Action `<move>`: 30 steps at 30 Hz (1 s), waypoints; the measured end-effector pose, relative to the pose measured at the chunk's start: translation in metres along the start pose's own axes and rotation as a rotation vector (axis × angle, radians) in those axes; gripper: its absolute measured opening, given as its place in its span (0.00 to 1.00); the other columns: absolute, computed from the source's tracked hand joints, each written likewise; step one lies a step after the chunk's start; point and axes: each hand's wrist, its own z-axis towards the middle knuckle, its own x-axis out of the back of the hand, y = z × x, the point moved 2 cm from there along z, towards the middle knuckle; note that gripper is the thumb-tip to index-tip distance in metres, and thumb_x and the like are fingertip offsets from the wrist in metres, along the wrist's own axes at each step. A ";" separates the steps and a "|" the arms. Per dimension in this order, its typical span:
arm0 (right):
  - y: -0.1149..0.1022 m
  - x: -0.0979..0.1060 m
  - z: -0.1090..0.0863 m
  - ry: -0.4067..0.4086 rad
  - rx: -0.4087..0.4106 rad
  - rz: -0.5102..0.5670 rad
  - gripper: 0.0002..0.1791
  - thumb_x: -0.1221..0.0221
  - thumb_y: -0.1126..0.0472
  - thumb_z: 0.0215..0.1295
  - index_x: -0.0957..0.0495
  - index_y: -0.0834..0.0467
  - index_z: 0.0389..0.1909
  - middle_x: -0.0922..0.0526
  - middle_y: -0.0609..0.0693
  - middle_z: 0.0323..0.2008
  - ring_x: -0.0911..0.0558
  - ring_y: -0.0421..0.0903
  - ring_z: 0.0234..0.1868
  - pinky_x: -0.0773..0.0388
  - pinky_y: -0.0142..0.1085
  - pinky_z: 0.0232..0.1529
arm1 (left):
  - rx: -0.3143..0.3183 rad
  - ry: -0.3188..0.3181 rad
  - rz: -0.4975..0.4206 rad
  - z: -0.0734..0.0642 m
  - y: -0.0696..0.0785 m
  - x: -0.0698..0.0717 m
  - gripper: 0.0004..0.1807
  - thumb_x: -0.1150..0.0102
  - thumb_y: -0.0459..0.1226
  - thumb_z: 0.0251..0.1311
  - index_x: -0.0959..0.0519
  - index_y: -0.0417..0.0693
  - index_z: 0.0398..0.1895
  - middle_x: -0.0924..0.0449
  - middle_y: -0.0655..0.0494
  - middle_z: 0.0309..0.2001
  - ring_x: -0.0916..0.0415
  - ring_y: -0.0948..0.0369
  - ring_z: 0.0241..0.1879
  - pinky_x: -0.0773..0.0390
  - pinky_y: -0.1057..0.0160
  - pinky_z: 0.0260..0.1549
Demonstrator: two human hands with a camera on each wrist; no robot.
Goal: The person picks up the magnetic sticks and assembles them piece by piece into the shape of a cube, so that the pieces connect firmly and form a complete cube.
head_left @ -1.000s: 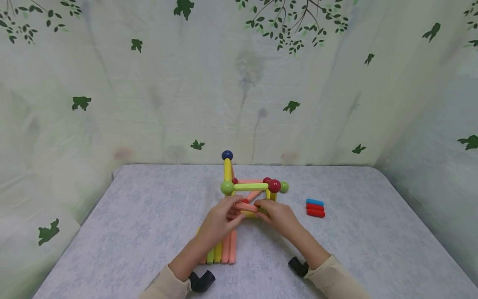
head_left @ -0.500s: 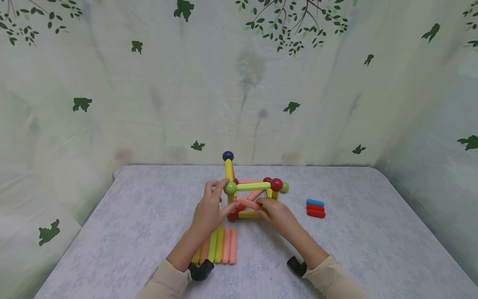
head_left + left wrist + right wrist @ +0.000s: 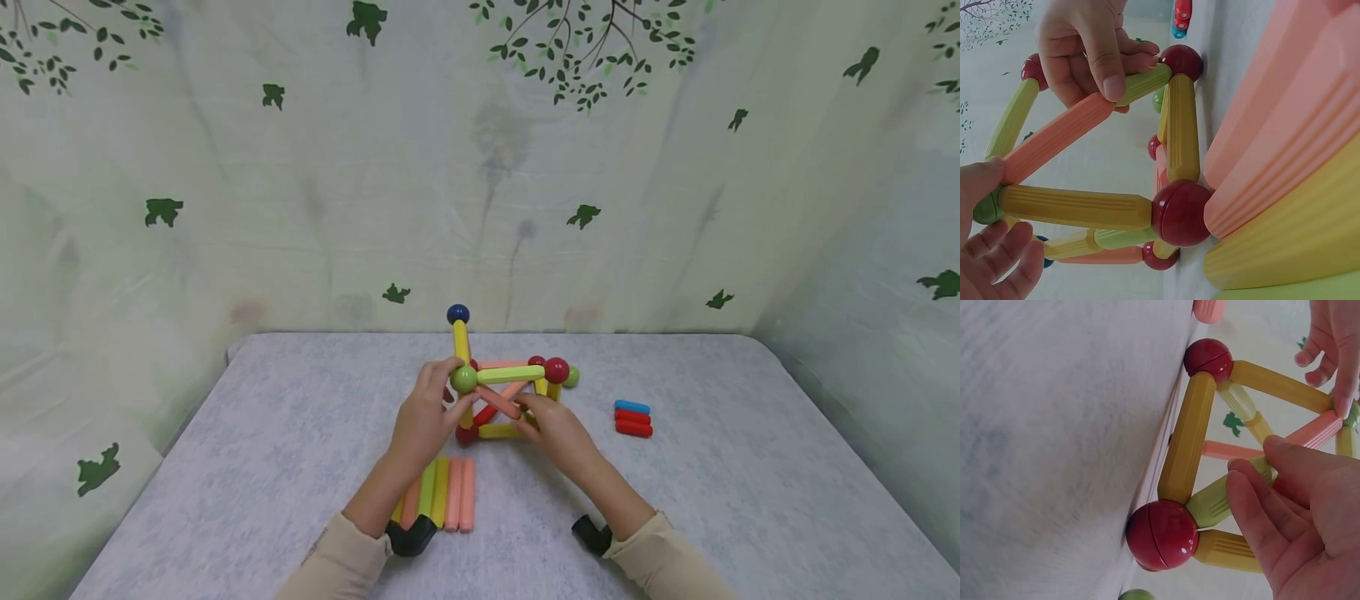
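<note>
A frame of coloured rods and balls, like a magnetic stick-and-ball toy, stands mid-table. My left hand [image 3: 422, 412] holds the light green ball [image 3: 463, 379] at its upper left corner, thumb and fingers about it. From this ball a pink rod [image 3: 498, 402] slants down to my right hand [image 3: 555, 425], whose thumb and fingers pinch its far end. A green rod [image 3: 1147, 84] runs from those same fingers to a red ball [image 3: 1182, 62] low on the frame. In the right wrist view the fingers cover where the two rods meet.
Several pink, yellow and green rods [image 3: 453, 496] lie side by side in front of the frame, partly behind the left forearm. Short red and blue pieces [image 3: 633, 418] lie to the right. Black wrist cameras [image 3: 591, 534] sit by both sleeves. A leaf-printed curtain [image 3: 360, 183] hangs behind.
My left hand has moved from the pink rod up and left to the green ball. The pink rod has tilted, its left end rising to that ball. My right hand has barely moved.
</note>
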 end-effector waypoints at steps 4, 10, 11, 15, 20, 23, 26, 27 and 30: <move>0.000 0.000 0.001 0.005 -0.015 -0.010 0.15 0.37 0.61 0.53 0.25 0.55 0.42 0.24 0.44 0.32 0.29 0.40 0.30 0.27 0.30 0.31 | 0.027 -0.018 -0.053 -0.001 -0.001 0.000 0.25 0.36 0.37 0.51 0.33 0.50 0.53 0.31 0.52 0.38 0.29 0.58 0.27 0.28 0.71 0.20; -0.001 -0.001 0.001 0.011 -0.050 -0.006 0.17 0.37 0.60 0.54 0.26 0.55 0.45 0.23 0.45 0.34 0.29 0.39 0.31 0.26 0.31 0.32 | 0.036 -0.038 -0.077 -0.001 -0.001 0.001 0.24 0.38 0.37 0.53 0.33 0.49 0.53 0.30 0.54 0.38 0.30 0.61 0.26 0.27 0.72 0.21; -0.001 -0.001 0.001 0.009 -0.052 -0.004 0.17 0.37 0.60 0.54 0.26 0.55 0.45 0.23 0.45 0.34 0.28 0.40 0.31 0.26 0.31 0.32 | 0.035 -0.040 -0.080 -0.001 -0.001 0.000 0.24 0.39 0.38 0.53 0.33 0.48 0.53 0.29 0.54 0.38 0.30 0.62 0.26 0.27 0.72 0.22; -0.001 -0.001 0.001 0.002 -0.071 0.009 0.16 0.37 0.61 0.54 0.26 0.55 0.44 0.22 0.47 0.36 0.27 0.41 0.33 0.24 0.33 0.35 | 0.040 -0.044 -0.105 -0.001 -0.001 0.000 0.23 0.39 0.37 0.54 0.33 0.48 0.53 0.28 0.55 0.40 0.31 0.64 0.25 0.27 0.72 0.22; -0.002 0.002 -0.002 0.081 0.009 0.001 0.16 0.36 0.61 0.53 0.25 0.56 0.43 0.22 0.47 0.36 0.27 0.40 0.32 0.24 0.31 0.33 | 0.065 -0.053 -0.130 -0.002 -0.002 -0.002 0.23 0.40 0.36 0.54 0.34 0.50 0.54 0.27 0.56 0.42 0.31 0.65 0.25 0.27 0.72 0.21; -0.002 0.013 -0.010 0.282 0.185 0.006 0.17 0.34 0.64 0.49 0.25 0.59 0.41 0.23 0.49 0.33 0.27 0.41 0.28 0.26 0.29 0.27 | 0.072 -0.068 -0.144 -0.002 -0.002 -0.002 0.23 0.40 0.37 0.55 0.34 0.51 0.54 0.28 0.57 0.41 0.31 0.64 0.25 0.27 0.71 0.21; 0.002 0.028 -0.016 0.505 0.271 -0.002 0.23 0.32 0.66 0.45 0.29 0.61 0.44 0.28 0.54 0.37 0.28 0.46 0.34 0.24 0.34 0.30 | 0.079 -0.081 -0.160 -0.002 -0.001 -0.002 0.22 0.42 0.37 0.56 0.34 0.51 0.54 0.28 0.57 0.41 0.31 0.65 0.24 0.27 0.71 0.20; 0.004 0.032 -0.016 0.540 0.260 0.003 0.25 0.32 0.67 0.45 0.31 0.61 0.46 0.30 0.55 0.40 0.28 0.48 0.38 0.24 0.37 0.33 | 0.084 -0.085 -0.166 -0.002 -0.001 -0.002 0.22 0.42 0.38 0.56 0.34 0.52 0.55 0.28 0.57 0.41 0.31 0.65 0.23 0.27 0.70 0.19; 0.013 0.039 -0.012 0.491 0.139 0.026 0.34 0.34 0.64 0.49 0.38 0.56 0.57 0.35 0.56 0.50 0.32 0.49 0.49 0.24 0.42 0.41 | 0.099 -0.094 -0.187 -0.001 -0.002 -0.001 0.23 0.43 0.37 0.56 0.35 0.52 0.55 0.28 0.56 0.42 0.31 0.64 0.22 0.27 0.70 0.18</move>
